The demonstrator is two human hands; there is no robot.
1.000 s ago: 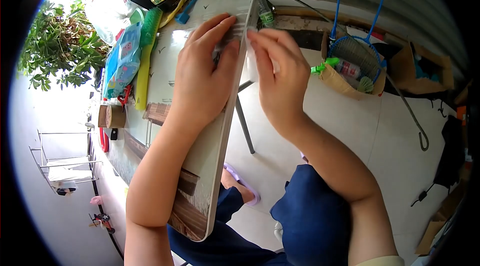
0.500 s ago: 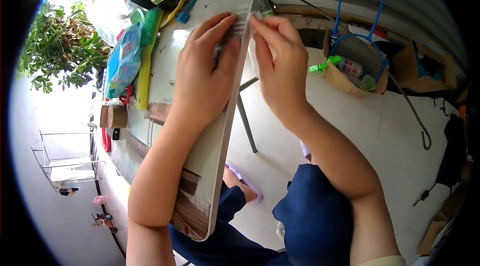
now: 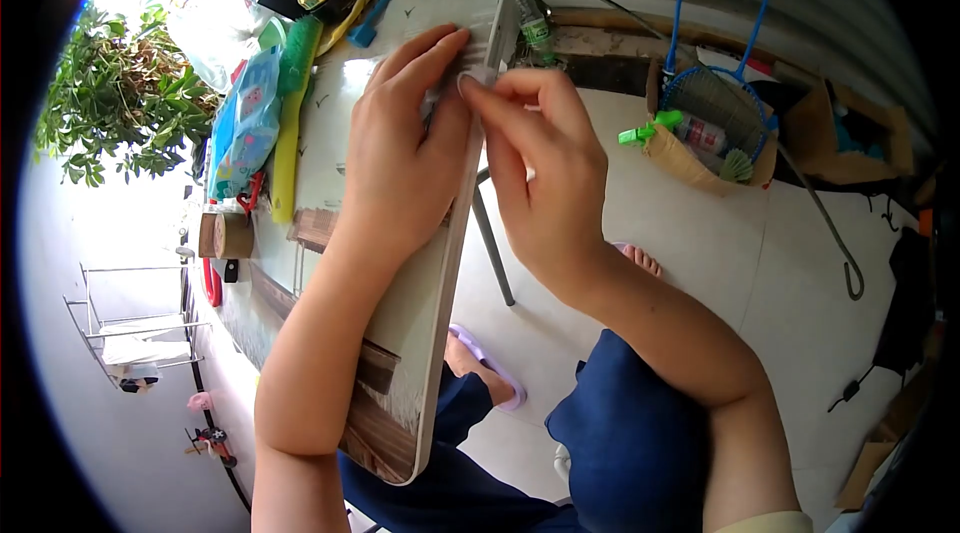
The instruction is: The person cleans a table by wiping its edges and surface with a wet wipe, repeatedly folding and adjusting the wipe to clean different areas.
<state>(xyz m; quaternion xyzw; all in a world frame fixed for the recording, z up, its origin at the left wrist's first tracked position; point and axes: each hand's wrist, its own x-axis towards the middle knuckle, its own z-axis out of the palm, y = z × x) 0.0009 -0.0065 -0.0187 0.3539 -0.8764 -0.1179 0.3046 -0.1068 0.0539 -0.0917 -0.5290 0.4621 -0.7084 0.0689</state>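
Observation:
My left hand [image 3: 412, 128] rests palm down on the tabletop [image 3: 400, 223], close to its long edge. Its fingers stretch forward and the thumb lies beside them; what is under the palm is hidden. At the table's edge, beside the left thumb, my right hand [image 3: 548, 168] pinches thumb and forefinger together. Whatever lies between those fingertips is too small or hidden to name. Faint clear streaks, like film, show on the table near both sets of fingertips.
On the table's far side lie a green brush [image 3: 300, 53], a blue tool [image 3: 385, 1], a patterned plastic packet [image 3: 245, 123] and a tape roll [image 3: 233, 235]. A paper bag [image 3: 690, 163] with a bottle stands on the floor at right, near a blue-framed racket [image 3: 715, 98].
My right hand has moved back along the table edge and inward, its pinched fingertips now beside the left thumb. The left hand has stayed in place. A foot has come into view below the right forearm.

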